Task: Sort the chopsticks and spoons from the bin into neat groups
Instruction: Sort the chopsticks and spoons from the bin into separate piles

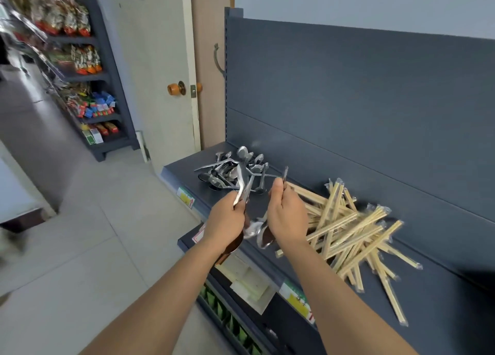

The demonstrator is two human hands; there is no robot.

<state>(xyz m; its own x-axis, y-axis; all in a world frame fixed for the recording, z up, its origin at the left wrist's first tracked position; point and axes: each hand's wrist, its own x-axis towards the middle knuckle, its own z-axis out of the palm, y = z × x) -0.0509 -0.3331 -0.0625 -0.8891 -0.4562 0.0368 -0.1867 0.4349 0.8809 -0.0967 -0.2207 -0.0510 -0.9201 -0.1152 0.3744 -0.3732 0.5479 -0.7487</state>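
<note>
L hand [227, 218] grips spoon bunch [242, 187], R hand [288, 215] pinches a spoon handle [285, 173]. Spoon pile [230, 171] just beyond, wrapped chopsticks [348, 231] right, on dk-blue shelf [442, 287]; snack rack [85, 81] far left.

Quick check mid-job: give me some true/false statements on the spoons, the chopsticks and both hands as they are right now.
1. The spoon pile lies on the shelf, left of the chopsticks. True.
2. The left hand is empty. False: it grips a bunch of spoons.
3. The right hand grips a second bunch of spoons. True.
4. The chopsticks lie in a neat parallel row. False: they criss-cross in a loose heap.
</note>
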